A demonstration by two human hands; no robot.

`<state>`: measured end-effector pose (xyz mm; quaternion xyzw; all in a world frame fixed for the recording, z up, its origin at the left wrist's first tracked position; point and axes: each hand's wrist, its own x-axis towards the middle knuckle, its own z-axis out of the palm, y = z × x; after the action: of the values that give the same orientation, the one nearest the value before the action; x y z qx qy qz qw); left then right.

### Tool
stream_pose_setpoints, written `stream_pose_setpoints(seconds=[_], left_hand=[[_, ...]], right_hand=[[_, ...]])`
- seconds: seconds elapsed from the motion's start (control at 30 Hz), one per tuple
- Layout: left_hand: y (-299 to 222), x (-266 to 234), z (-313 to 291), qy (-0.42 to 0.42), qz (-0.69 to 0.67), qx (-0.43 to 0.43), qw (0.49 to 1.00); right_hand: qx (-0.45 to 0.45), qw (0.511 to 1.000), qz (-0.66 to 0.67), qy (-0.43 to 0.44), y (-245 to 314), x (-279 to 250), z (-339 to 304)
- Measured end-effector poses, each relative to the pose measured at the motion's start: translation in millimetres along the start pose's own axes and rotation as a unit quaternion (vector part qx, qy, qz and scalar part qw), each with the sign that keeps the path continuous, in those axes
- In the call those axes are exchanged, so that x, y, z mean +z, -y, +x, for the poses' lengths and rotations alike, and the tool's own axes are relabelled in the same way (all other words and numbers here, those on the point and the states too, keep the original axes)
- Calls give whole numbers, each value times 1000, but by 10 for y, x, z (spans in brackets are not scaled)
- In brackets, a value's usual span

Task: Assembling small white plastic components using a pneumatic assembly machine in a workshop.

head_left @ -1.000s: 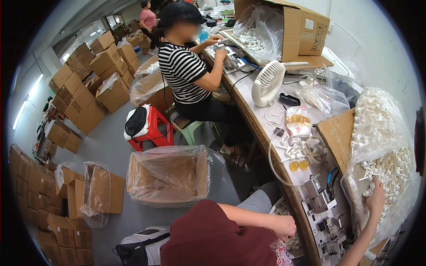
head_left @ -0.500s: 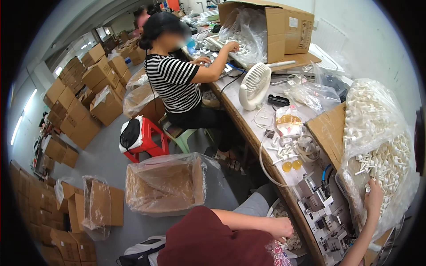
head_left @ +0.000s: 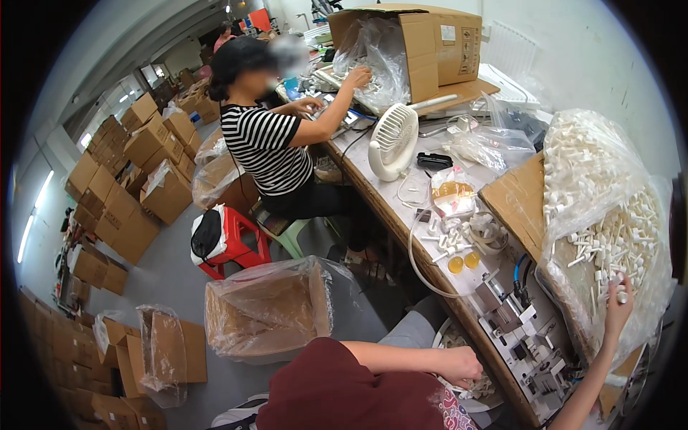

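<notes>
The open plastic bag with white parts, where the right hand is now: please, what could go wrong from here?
The white parts are heaped loosely by the right hand, so some might slide or spill when disturbed. The clear plastic bag is crumpled over part of the heap and could snag pieces. The clear hose loops near the table edge, where something might catch it.

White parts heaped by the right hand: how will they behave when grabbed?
The white parts look small, so probably light; their straight, slim shapes suggest stiffness. Loosely heaped at odd angles, they may slide or snag.
</notes>
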<state>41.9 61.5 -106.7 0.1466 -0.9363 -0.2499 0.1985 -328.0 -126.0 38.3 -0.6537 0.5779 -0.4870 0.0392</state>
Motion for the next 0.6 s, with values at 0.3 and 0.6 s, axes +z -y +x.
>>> stream_pose_setpoints(seconds=[0.3,0.6], left_hand=[[-236,-576,353,-196,-73,30,977],[-371,-949,693,-355,-117,-27,927]], right_hand=[[276,871,402,-60,-351,-317,-35],[258,825,498,-66,-442,-257,-127]])
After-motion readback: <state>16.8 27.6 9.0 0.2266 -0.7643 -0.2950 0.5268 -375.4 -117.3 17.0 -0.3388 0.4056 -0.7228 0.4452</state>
